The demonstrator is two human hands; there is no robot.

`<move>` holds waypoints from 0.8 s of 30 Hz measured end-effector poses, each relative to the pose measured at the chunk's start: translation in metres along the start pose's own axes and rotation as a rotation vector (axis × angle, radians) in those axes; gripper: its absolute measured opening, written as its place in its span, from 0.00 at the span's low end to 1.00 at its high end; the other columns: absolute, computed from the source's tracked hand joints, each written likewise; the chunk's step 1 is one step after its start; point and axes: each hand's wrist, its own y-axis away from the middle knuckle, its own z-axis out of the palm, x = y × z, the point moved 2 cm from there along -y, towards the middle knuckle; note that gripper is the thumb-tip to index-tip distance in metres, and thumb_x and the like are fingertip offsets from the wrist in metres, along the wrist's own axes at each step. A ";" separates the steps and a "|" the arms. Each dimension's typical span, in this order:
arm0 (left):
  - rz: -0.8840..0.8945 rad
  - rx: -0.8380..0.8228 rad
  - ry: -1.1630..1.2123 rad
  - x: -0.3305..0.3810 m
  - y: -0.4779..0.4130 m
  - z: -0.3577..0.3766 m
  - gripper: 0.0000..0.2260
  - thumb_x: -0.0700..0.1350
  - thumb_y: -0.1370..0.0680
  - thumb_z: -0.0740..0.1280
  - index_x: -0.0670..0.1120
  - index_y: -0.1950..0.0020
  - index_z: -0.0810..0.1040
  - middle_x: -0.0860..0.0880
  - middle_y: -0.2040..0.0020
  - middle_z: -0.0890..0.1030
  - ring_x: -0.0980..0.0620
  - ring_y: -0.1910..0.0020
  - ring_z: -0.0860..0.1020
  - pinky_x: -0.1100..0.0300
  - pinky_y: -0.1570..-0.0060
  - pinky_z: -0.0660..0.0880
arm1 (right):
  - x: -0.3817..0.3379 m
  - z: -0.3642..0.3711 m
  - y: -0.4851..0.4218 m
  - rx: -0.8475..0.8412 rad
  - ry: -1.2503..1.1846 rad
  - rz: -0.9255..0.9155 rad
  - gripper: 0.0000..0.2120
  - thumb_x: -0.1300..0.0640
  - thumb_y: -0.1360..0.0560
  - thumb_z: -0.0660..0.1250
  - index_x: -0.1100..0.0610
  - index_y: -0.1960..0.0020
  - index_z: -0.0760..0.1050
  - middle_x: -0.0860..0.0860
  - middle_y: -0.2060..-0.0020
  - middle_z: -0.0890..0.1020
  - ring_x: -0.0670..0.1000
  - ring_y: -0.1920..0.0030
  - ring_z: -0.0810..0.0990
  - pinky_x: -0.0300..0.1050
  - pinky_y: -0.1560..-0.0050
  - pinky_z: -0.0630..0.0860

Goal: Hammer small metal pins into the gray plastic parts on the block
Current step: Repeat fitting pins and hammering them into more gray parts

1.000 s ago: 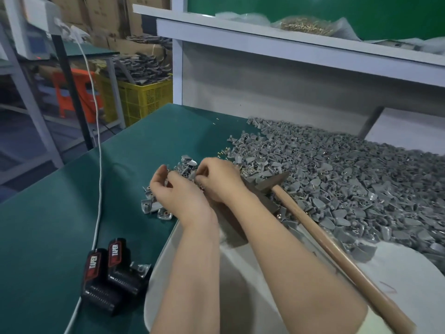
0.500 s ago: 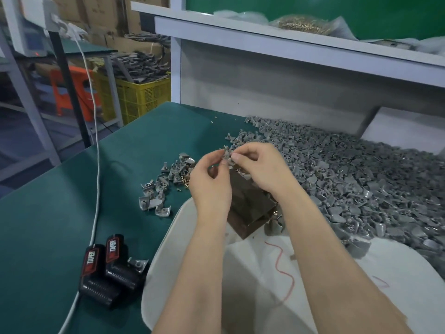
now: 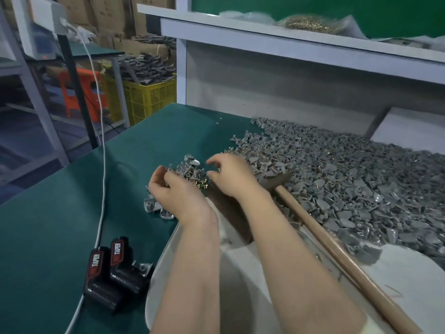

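Where the green tabletop (image 3: 60, 213) reaches its left side, a white cable (image 3: 104, 145) is seen running down across it toward two black battery packs (image 3: 110, 273) lettered TAPER, which are laid side by side just beside the rim of a white sheet (image 3: 240, 273). Further right, a small pile of gray plastic parts (image 3: 190, 168) is scattered on the tabletop, and the left hand (image 3: 179, 192) is held over its near edge with the fingers curled; a gray piece is seen at the fingertips, but whether it is gripped cannot be told. Between the hands, a cluster of small brass pins (image 3: 201, 184) is found lying just at the far corner of the dark block (image 3: 228, 213). The right hand (image 3: 232, 178) is held just above the pins, palm down, with thumb and forefinger curved and parted and nothing seen between them. The hands are held apart, close on either side of the pins. The block is largely covered by the right forearm, so what lies on its top cannot be told. Just right of that hand, a hammer (image 3: 338, 251) is laid down with its metal head beside the block and its wooden handle slanted toward the near right corner. Beyond it, a large heap of gray parts (image 3: 349, 179) is spread over the right of the tabletop.
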 end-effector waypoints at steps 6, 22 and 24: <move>-0.049 0.028 -0.035 -0.003 -0.002 -0.003 0.12 0.36 0.21 0.54 0.42 0.41 0.72 0.45 0.48 0.73 0.53 0.55 0.72 0.66 0.60 0.68 | -0.028 0.021 -0.032 -0.182 0.225 0.159 0.09 0.65 0.26 0.61 0.58 0.48 0.75 0.57 0.43 0.78 0.59 0.43 0.75 0.54 0.42 0.69; 0.090 -0.427 -0.332 -0.010 0.020 0.009 0.14 0.39 0.22 0.63 0.58 0.45 0.76 0.51 0.40 0.76 0.53 0.46 0.77 0.58 0.41 0.73 | -0.002 -0.052 -0.005 -0.182 -0.669 0.069 0.06 0.63 0.26 0.68 0.57 0.61 0.79 0.49 0.69 0.82 0.44 0.69 0.78 0.32 0.66 0.75; 0.111 -0.523 -0.345 -0.012 0.025 0.011 0.12 0.40 0.22 0.64 0.55 0.43 0.77 0.54 0.43 0.79 0.60 0.46 0.78 0.62 0.42 0.74 | -0.004 -0.054 0.001 -0.247 -0.761 0.029 0.06 0.62 0.26 0.68 0.56 0.61 0.79 0.49 0.69 0.80 0.45 0.67 0.77 0.38 0.61 0.74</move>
